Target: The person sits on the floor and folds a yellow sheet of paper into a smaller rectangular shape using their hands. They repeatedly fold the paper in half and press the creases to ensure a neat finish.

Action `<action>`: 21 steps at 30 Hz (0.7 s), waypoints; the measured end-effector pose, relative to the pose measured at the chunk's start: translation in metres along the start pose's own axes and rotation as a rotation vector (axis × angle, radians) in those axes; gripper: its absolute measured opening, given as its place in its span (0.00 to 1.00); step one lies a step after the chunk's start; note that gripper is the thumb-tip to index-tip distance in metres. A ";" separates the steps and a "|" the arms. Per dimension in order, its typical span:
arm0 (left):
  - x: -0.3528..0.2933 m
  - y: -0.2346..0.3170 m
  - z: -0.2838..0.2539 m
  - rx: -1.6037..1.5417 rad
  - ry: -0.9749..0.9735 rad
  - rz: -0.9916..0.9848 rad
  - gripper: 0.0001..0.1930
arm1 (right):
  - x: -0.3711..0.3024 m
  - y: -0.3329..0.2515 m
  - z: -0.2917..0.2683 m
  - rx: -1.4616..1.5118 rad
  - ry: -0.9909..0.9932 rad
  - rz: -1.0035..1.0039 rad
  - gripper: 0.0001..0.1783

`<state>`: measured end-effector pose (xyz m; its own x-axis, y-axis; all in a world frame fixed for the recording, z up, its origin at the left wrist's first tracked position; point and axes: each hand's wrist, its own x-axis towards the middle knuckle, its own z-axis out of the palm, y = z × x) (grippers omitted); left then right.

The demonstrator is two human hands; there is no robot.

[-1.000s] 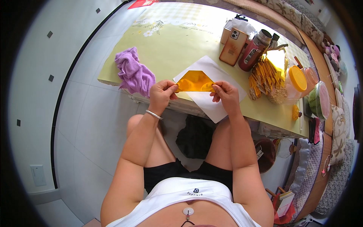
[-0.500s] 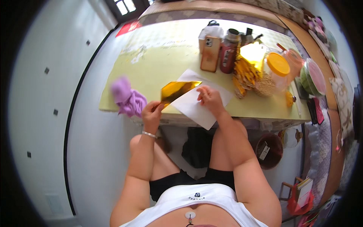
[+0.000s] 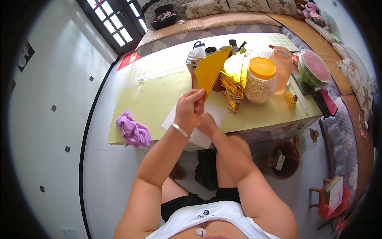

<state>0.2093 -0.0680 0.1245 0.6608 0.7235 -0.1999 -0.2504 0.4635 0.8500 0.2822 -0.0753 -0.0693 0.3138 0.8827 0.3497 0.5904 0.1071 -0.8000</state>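
My left hand (image 3: 188, 108) is closed on the lower end of a folded gold foil sheet (image 3: 211, 69), lifting it upright above the table. Just below and to the right, my right hand (image 3: 207, 124) is over the white paper (image 3: 202, 138), close against the left. Its fingers are mostly hidden. Right of the raised sheet stands a bunch of folded gold foil pieces (image 3: 234, 89). The sheet partly covers a phone (image 3: 195, 73) and a dark red bottle behind it.
A jar with a yellow lid (image 3: 260, 81), a pink-tinted jar (image 3: 281, 65) and a cut watermelon (image 3: 314, 69) crowd the table's right side. A purple cloth (image 3: 133, 129) lies at the left edge. On the floor sits a dark red bin (image 3: 283, 159).
My left hand has carried the gold sheet up and right, toward the foil bunch. My right hand has moved down and left, close to the left hand. The view has shifted.
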 end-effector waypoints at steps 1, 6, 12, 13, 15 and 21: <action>0.009 0.001 0.011 -0.008 -0.024 -0.027 0.05 | 0.001 -0.001 0.004 -0.006 -0.023 0.018 0.12; 0.054 -0.006 0.059 -0.012 0.075 -0.115 0.06 | 0.001 -0.013 0.000 0.258 -0.146 0.080 0.23; 0.067 -0.006 0.069 0.231 0.004 -0.076 0.12 | 0.000 -0.008 0.006 0.132 0.040 -0.092 0.17; 0.062 -0.003 0.066 0.303 0.011 -0.042 0.13 | 0.000 -0.010 0.004 0.085 0.039 -0.097 0.16; 0.055 -0.001 0.052 0.477 0.064 0.041 0.17 | -0.002 -0.016 0.001 0.051 0.014 -0.085 0.15; -0.025 -0.022 -0.045 1.311 -0.019 0.756 0.13 | -0.001 -0.029 -0.013 0.146 0.001 0.017 0.12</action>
<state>0.1671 -0.0732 0.0887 0.6803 0.5645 0.4675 0.2572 -0.7811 0.5689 0.2747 -0.0853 -0.0405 0.3238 0.8845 0.3358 0.4704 0.1575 -0.8683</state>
